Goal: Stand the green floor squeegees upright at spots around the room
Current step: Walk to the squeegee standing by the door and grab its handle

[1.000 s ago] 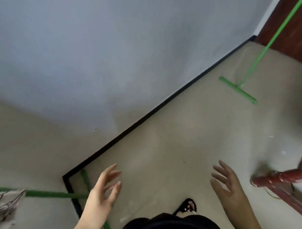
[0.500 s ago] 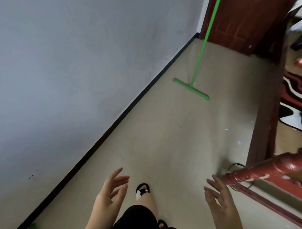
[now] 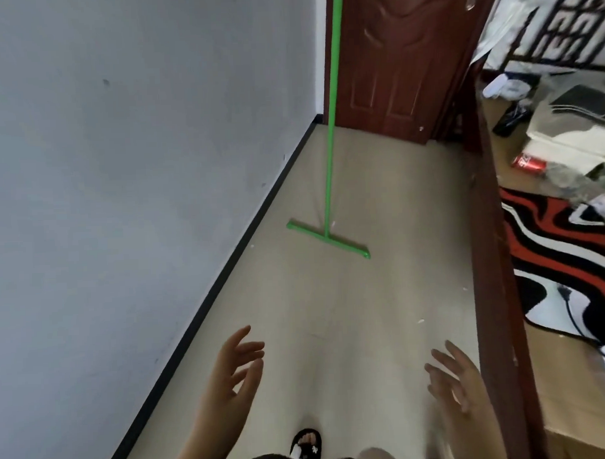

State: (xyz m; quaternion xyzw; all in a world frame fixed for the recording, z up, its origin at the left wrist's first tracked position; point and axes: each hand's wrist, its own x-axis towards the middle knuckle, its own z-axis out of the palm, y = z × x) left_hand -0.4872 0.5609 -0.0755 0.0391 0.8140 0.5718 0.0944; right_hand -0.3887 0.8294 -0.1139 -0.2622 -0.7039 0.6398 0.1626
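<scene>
left fingers [image 3: 245,348]: spread wide, slightly curled, holding nothing
right fingers [image 3: 446,356]: spread wide, nothing between them
left hand [image 3: 230,376]: near centre-left, raised over bare floor, palm turned inward
right hand [image 3: 459,381]: near right, palm down, just beside the dark red wooden rail [image 3: 494,257]
foot: black sandal [image 3: 305,444] at near edge, between the two hands
floor [image 3: 365,313]: beige, a few small white specks
green squeegee [image 3: 329,197]: standing upright ahead, well apart from both hands; blade flat on floor, set diagonally; handle runs up past the top of frame, in front of the door edge; can't tell if the top leans on anything
wall [image 3: 120,167]: grey, left side, black baseboard along its foot
door [image 3: 398,61]: dark red-brown, panelled, far end, behind the squeegee handle
right of rail: red, black and white rug [image 3: 555,254]; red can [image 3: 528,162] lying on its side further off; light clutter beyond, too small to identify
</scene>
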